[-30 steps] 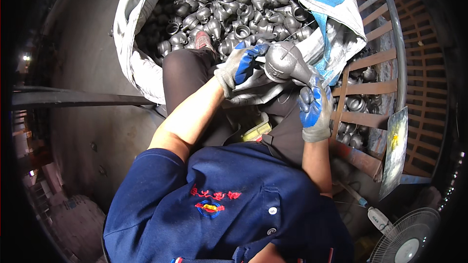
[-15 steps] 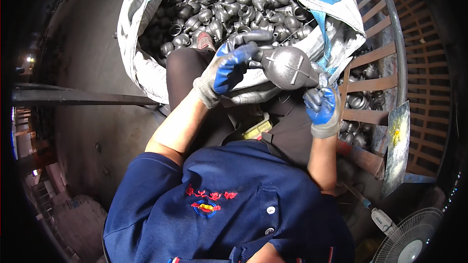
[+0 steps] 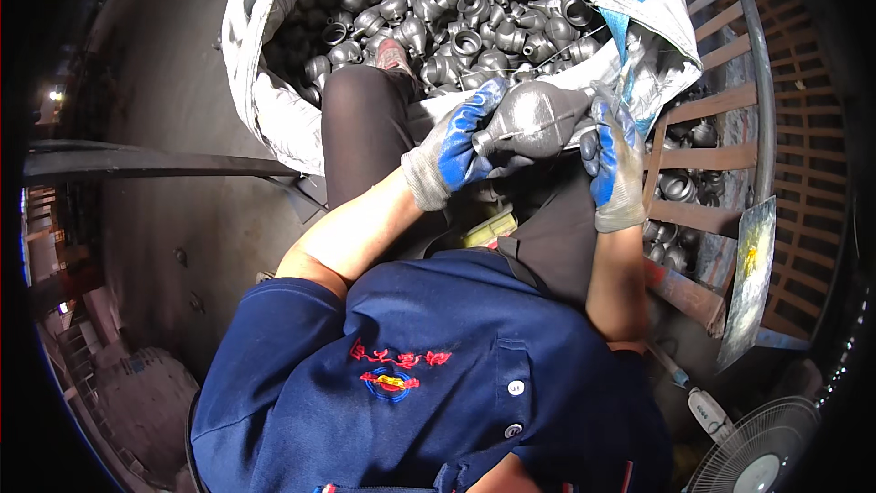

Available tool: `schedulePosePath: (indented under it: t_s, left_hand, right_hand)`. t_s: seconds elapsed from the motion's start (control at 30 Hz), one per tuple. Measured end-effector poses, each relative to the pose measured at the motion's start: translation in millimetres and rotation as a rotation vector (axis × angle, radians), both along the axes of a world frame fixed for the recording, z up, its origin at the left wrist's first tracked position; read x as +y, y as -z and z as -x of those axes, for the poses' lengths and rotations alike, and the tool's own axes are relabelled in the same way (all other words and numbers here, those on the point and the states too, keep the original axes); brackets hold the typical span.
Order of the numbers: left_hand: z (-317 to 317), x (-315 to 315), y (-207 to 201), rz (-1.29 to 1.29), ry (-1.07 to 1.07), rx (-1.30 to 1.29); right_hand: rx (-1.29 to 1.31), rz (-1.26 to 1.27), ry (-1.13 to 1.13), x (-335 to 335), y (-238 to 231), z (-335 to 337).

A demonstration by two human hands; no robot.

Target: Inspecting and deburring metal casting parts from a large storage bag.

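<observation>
A dark grey, bulb-shaped metal casting is held up between my two gloved hands, in front of the sack's near rim. A short round neck sticks out of it at its lower left, and its upper right end narrows toward my right fingers. My left hand, in a grey glove with a blue coated palm, is closed on the casting's left side near the neck. My right hand, gloved alike, has its fingers bent around the right end. The fingers partly hide that end.
A large white woven sack with blue strips, full of similar castings, stands just beyond my knees. At the right is a rusty slatted metal crate with more castings inside. A fan stands at the lower right; a dark bar runs at the left.
The casting has turned in my hands: its cross-shaped ridge no longer faces up, and a neck points to the lower left. My left hand has shifted right and down; my right hand has moved slightly right.
</observation>
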State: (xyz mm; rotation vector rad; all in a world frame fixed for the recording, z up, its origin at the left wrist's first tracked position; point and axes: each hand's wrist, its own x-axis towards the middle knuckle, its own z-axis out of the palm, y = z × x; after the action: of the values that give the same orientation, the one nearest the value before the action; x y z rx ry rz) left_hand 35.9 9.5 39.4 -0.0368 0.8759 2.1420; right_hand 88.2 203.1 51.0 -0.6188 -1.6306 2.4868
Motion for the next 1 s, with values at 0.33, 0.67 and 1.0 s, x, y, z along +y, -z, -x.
schedulePosePath:
  t_s: [0.33,0.67,1.0]
  left_hand:
    - [2.2,-9.5,-3.0,-0.041,-0.073,-0.070]
    - [18.5,-16.9,10.4,0.246,-0.242,0.383]
    - [123.2,112.7,-94.7,0.227,0.072,0.876]
  right_hand:
    - [0.113,-0.121,0.112,-53.2,-5.3,-4.3]
    - [-0.025,0.054,0.208,-22.8,24.1,-9.5]
    - [-0.185,-0.359,0.008,-27.5,109.8,-50.5]
